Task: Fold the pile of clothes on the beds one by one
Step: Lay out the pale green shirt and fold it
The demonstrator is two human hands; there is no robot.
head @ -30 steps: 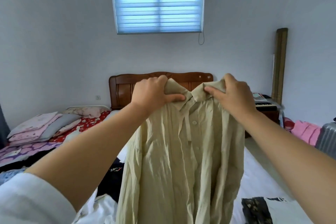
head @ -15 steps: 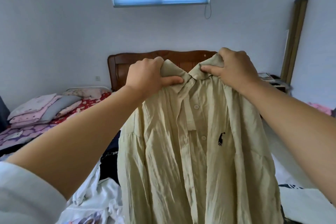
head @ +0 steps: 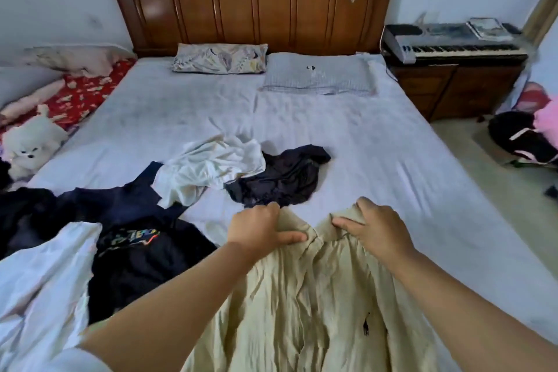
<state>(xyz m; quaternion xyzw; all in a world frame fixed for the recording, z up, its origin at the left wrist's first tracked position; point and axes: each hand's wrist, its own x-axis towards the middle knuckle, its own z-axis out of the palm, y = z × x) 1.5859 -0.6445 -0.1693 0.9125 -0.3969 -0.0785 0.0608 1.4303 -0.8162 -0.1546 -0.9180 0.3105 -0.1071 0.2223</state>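
Observation:
A beige button-up shirt [head: 305, 305] with a small dark logo lies front side up on the near part of the bed [head: 347, 136]. My left hand [head: 259, 228] grips its left collar and shoulder. My right hand [head: 377, 228] grips the right collar and shoulder. Just beyond the collar lie a dark crumpled garment [head: 283, 178] and a white crumpled garment [head: 208, 169]. At the left are a black T-shirt with a coloured print [head: 142, 254], a navy garment [head: 120, 199] and a white garment [head: 39, 287].
A wooden headboard [head: 250, 0] stands at the far end, with a patterned pillow [head: 220, 57] and a folded striped garment [head: 317, 75] below it. A keyboard [head: 453, 42] sits on a cabinet at the right. A white plush toy [head: 30, 145] lies on the left bed.
I have lowered the shirt from held up in the air onto the bed, both hands still gripping the collar. My view has tilted down from the wall and window to the mattress.

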